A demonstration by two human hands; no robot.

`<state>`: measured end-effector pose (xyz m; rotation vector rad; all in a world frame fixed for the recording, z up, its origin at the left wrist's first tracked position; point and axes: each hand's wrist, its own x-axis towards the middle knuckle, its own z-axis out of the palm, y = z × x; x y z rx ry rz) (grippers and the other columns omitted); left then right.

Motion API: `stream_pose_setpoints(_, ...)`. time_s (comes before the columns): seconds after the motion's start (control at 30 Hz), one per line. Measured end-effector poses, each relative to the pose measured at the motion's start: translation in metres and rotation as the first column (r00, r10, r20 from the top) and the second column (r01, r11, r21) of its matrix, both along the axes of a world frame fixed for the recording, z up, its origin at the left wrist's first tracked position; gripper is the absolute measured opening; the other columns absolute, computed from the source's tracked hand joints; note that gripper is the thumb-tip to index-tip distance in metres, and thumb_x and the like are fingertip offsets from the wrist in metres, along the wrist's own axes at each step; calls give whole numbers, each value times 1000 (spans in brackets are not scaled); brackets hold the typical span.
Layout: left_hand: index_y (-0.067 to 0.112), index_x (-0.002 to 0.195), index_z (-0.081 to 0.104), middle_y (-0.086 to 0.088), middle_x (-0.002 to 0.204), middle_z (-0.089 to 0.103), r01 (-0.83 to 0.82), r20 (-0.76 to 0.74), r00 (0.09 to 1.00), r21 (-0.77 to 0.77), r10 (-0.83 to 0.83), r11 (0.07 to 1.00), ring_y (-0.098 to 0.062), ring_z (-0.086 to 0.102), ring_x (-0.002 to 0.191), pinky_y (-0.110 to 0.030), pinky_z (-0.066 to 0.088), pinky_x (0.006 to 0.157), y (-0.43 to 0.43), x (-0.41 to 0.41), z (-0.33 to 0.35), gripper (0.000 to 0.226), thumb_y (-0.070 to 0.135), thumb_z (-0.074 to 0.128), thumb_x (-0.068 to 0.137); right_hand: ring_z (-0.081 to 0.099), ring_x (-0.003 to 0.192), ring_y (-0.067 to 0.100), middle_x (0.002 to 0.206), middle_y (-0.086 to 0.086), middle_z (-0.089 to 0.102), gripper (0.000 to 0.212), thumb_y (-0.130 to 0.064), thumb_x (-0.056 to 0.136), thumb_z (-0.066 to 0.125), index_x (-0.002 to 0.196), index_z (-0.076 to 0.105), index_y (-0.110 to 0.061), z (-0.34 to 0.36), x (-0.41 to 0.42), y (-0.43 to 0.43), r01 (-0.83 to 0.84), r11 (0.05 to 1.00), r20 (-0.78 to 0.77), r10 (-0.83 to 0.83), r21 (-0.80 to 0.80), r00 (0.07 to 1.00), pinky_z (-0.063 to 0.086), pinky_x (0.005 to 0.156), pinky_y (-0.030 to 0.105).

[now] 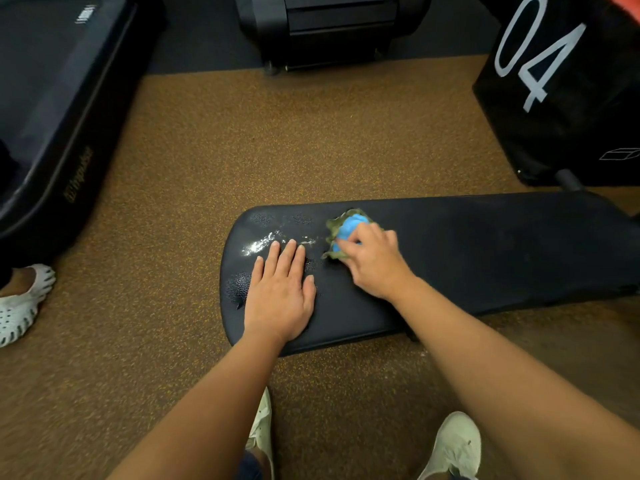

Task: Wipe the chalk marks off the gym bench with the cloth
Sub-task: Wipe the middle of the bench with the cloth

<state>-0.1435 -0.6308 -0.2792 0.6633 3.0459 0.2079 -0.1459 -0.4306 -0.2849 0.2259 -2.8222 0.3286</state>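
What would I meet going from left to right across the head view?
white shoe → chalk marks → cloth → black box marked 04

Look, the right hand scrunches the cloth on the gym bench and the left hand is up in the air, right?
Not quite: the head view shows the left hand lying flat on the gym bench. The right hand does scrunch the cloth.
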Motion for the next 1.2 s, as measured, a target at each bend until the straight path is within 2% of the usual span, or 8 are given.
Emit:
stream_pose_setpoints(0.17, 18, 151, 25, 0, 159, 20, -5, 0, 1000, -11, 5, 1000, -23, 8, 148, -44, 11, 118, 0, 0, -1, 68, 48, 9, 92, 38, 112, 31, 113, 8, 46, 31, -34, 92, 52, 116, 61, -17, 14, -24, -23, 355, 933, 186, -340, -52, 922, 29, 90, 42)
stream_pose_setpoints(0.33, 16, 150, 29, -2, 158, 24, -3, -1, 1000, -4, 3, 1000, -24, 12, 147, -45, 13, 118, 0, 0, -2, 67, 47, 12, 92, 46, 90, 24, 92, 3, 54, 30, -30, 81, 55, 103, 69, -17, 2, 20, -37, -37, 996, 12, 38, -77, 999, 42, 72, 41)
stream_pose_setpoints(0.4, 18, 151, 25, 0, 159, 20, 0, 2, 1000, -3, 0, 1000, -23, 8, 148, -44, 11, 118, -1, 0, -1, 68, 48, 9, 92, 42, 93, 23, 95, 4, 56, 27, -27, 80, 60, 104, 69, -17, 0, 21, -12, -58, 998, 22, 58, -20, 998, 40, 71, 39)
stream_pose_setpoints(0.6, 21, 153, 16, 3, 161, 11, -3, 16, 1000, -8, 3, 1000, -19, -2, 148, -41, 4, 120, -2, 1, -1, 67, 49, 6, 93, 40, 110, 30, 109, 7, 47, 23, -28, 93, 53, 108, 64, -15, 6, -10, 30, 463, 885, 171, -448, -57, 878, 31, 86, 40)
stream_pose_setpoints(0.8, 21, 153, 18, 3, 160, 13, -10, 10, 1000, -7, 10, 1000, -19, 0, 148, -41, 5, 119, -1, 1, 1, 69, 50, 3, 91, 44, 96, 27, 94, 9, 56, 23, -25, 81, 61, 97, 71, -13, 0, 23, 29, 92, 992, 76, -85, -83, 993, 35, 71, 41)
stream_pose_setpoints(1.0, 21, 153, 15, 4, 161, 10, -9, 15, 1000, -19, 9, 1000, -19, -1, 148, -41, 4, 120, -1, 1, -1, 68, 50, 3, 92, 41, 109, 31, 107, 9, 49, 19, -22, 92, 54, 100, 68, -11, 5, 2, 55, 527, 844, 154, -511, -94, 846, 26, 84, 36)
stream_pose_setpoints(1.07, 21, 153, 15, 3, 161, 10, -9, 13, 1000, -21, 9, 1000, -19, -1, 148, -41, 4, 120, -1, 2, 0, 69, 50, 2, 92, 45, 104, 34, 101, 11, 51, 17, -22, 88, 55, 90, 68, -10, 6, 10, 35, 479, 865, 149, -460, -150, 876, 26, 80, 38)
stream_pose_setpoints(1.2, 21, 153, 17, 3, 161, 11, -11, 16, 1000, -17, 11, 1000, -20, 0, 148, -42, 5, 119, 0, 1, 0, 71, 51, 2, 90, 43, 91, 19, 90, 2, 54, 21, -27, 77, 61, 92, 70, -15, -2, 59, 20, 70, 992, 17, -69, -109, 997, 30, 70, 35)
